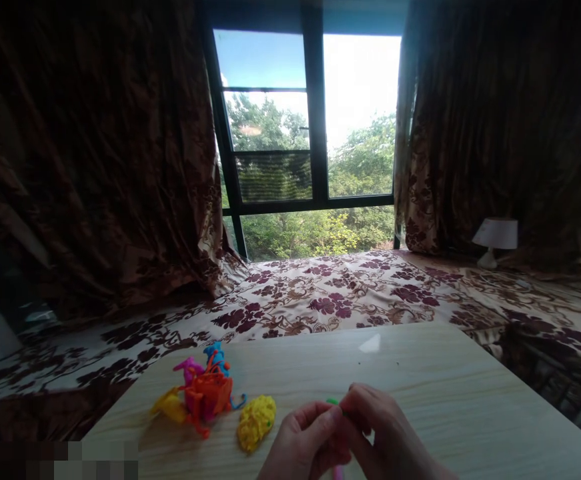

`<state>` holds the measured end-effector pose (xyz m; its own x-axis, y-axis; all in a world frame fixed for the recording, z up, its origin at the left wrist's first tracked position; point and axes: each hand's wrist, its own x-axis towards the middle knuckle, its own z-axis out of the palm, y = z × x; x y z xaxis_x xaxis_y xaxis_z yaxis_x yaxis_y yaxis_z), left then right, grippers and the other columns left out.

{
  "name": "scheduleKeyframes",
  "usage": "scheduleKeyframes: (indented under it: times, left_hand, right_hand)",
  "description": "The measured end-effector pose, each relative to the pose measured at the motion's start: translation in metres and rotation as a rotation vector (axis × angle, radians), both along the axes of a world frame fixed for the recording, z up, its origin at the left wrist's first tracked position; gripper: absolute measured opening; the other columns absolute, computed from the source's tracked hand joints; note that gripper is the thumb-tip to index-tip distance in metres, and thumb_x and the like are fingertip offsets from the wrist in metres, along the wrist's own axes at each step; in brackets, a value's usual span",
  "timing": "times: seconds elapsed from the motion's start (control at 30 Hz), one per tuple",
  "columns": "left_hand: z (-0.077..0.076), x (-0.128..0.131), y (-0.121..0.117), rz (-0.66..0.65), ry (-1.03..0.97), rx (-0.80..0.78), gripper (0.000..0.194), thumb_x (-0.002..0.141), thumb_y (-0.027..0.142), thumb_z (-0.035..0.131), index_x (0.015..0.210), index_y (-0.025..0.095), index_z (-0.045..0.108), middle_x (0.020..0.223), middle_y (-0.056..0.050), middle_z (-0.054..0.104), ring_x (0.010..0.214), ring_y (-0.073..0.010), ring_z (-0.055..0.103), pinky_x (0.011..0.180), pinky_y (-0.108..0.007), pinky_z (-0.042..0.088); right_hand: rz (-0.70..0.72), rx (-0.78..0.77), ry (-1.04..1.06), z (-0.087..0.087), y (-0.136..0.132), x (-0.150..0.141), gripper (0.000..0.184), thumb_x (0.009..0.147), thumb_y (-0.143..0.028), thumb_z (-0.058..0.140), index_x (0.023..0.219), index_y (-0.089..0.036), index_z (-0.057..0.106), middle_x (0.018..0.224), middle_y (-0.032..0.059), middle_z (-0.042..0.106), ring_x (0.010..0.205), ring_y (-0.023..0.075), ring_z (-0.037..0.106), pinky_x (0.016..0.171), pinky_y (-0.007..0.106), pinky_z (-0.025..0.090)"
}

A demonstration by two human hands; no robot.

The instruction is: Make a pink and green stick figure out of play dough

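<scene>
My left hand (306, 437) and my right hand (381, 427) meet over the near part of the table, fingertips pinched together. A small green piece of modelling clay (333, 401) shows at their fingertips, mostly covered by the fingers. Below the hands, a pink stick-like piece (338, 473) peeks out; whether a hand touches it I cannot tell. Left of my left hand lies a lumpy yellow mass of modelling clay (256, 423) with small green specks on it.
Farther left sits a heap of orange, yellow, pink and blue shapes (209, 393) on the wood-patterned table (445, 380). Behind the table, a flowered cloth (330, 300) covers the ledge under the window. A small white lamp (495, 235) stands at the right.
</scene>
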<state>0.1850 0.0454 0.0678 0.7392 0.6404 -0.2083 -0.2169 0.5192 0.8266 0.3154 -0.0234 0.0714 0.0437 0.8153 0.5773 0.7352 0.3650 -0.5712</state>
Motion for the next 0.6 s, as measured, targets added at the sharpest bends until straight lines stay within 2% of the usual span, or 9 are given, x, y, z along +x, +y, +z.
scheduleKeyframes:
  times: [0.13, 0.27, 0.47, 0.6]
  left_hand:
    - [0.0041, -0.0035, 0.0025, -0.004, -0.011, 0.033, 0.020, 0.069, 0.027, 0.066, 0.083, 0.012, 0.066, 0.073, -0.007, 0.066, 0.064, -0.0131, 0.059, 0.067, -0.026, 0.045]
    - [0.0046, -0.0056, 0.0063, -0.004, 0.017, 0.125, 0.020, 0.071, 0.026, 0.064, 0.085, 0.012, 0.067, 0.075, -0.008, 0.066, 0.063, -0.0108, 0.056, 0.065, -0.024, 0.044]
    - [0.0106, -0.0056, 0.0062, -0.009, 0.101, 0.381, 0.028, 0.072, 0.032, 0.061, 0.091, 0.012, 0.068, 0.072, -0.007, 0.064, 0.063, -0.0120, 0.052, 0.061, -0.023, 0.042]
    - [0.0100, -0.0038, 0.0029, 0.016, 0.118, 0.399, 0.030, 0.074, 0.036, 0.058, 0.093, 0.014, 0.068, 0.076, -0.007, 0.066, 0.065, -0.0125, 0.052, 0.063, -0.023, 0.043]
  right_hand:
    - [0.059, 0.000, 0.077, -0.0008, 0.0012, 0.0013, 0.006, 0.079, -0.016, 0.049, 0.081, -0.019, 0.054, 0.068, -0.0005, 0.050, 0.063, 0.0120, 0.047, 0.058, 0.023, 0.038]
    - [0.130, -0.017, 0.137, -0.0038, 0.0025, 0.0042, 0.023, 0.078, -0.010, 0.048, 0.097, -0.021, 0.055, 0.074, -0.0004, 0.052, 0.066, 0.0116, 0.050, 0.060, 0.022, 0.040]
    - [0.128, -0.015, 0.146, -0.0073, 0.0012, 0.0005, 0.024, 0.077, -0.009, 0.048, 0.097, -0.021, 0.055, 0.075, -0.0002, 0.053, 0.067, 0.0117, 0.051, 0.062, 0.023, 0.041]
    - [0.090, -0.033, 0.159, -0.0046, 0.0010, 0.0004, 0.020, 0.076, -0.009, 0.050, 0.093, -0.020, 0.055, 0.073, -0.0012, 0.053, 0.065, 0.0111, 0.050, 0.061, 0.023, 0.041]
